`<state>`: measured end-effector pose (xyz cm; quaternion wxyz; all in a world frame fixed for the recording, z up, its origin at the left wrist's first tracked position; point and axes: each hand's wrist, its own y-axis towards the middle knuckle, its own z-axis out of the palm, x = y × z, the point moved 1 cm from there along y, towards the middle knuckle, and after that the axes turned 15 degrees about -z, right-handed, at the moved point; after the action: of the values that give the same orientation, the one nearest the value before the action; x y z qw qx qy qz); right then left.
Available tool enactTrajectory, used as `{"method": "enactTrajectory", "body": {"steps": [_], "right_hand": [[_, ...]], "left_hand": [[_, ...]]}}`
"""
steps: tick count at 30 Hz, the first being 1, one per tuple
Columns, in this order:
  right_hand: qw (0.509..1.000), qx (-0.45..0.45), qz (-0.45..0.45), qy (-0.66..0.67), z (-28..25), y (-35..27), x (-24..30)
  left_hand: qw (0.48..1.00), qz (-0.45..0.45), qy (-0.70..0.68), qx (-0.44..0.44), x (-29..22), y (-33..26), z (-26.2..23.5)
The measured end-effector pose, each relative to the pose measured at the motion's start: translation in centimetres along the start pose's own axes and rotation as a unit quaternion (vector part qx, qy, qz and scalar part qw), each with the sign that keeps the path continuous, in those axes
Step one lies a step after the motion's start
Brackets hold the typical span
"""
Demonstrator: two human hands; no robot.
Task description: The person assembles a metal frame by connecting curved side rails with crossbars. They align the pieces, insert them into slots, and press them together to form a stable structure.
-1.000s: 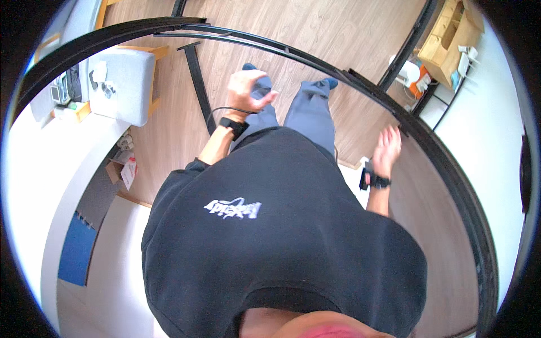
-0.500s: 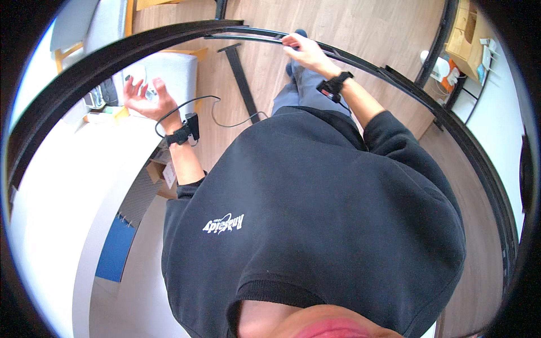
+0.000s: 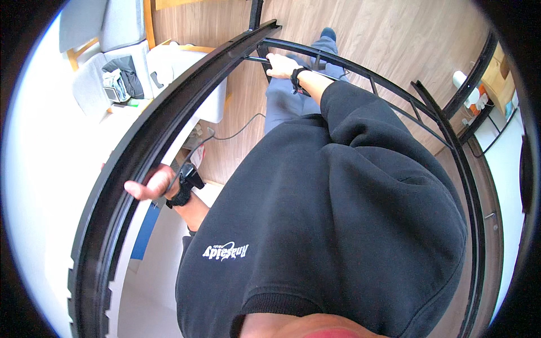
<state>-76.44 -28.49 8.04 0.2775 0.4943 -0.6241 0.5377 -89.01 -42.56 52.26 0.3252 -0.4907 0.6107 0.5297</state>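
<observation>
A black metal frame with long side rails curves around me. My left hand (image 3: 151, 183) is closed on the wide left side rail (image 3: 189, 93). Its thumb lies across the near face, while the other fingers pass behind the rail and are mostly hidden. Farther ahead, my right hand (image 3: 280, 66) is wrapped around a thin black crossbar (image 3: 255, 58) near the frame's far left corner. Both wrists wear a black strap with a small device, and a thin dark cable (image 3: 236, 134) hangs from the left one.
Grey cushioned seats (image 3: 124, 25) stand at the far left, with a dark bag (image 3: 131, 76) on one. A light wooden cabinet (image 3: 500, 79) and a white rounded object (image 3: 465, 84) are at the far right. Wood-look floor (image 3: 383, 39) lies beyond the frame.
My left hand, raised and open before, has come down and taken hold of the side rail. The frame appears turned in view, and my right hand has shifted left along the far end.
</observation>
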Motion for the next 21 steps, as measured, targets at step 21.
{"method": "enactTrajectory", "body": {"steps": [21], "right_hand": [[0.994, -0.074, -0.062, -0.05, 1.7, -3.0, -0.2]], "left_hand": [[0.48, 0.625, 0.555, -0.266, -1.7, -6.0, -1.2]]}}
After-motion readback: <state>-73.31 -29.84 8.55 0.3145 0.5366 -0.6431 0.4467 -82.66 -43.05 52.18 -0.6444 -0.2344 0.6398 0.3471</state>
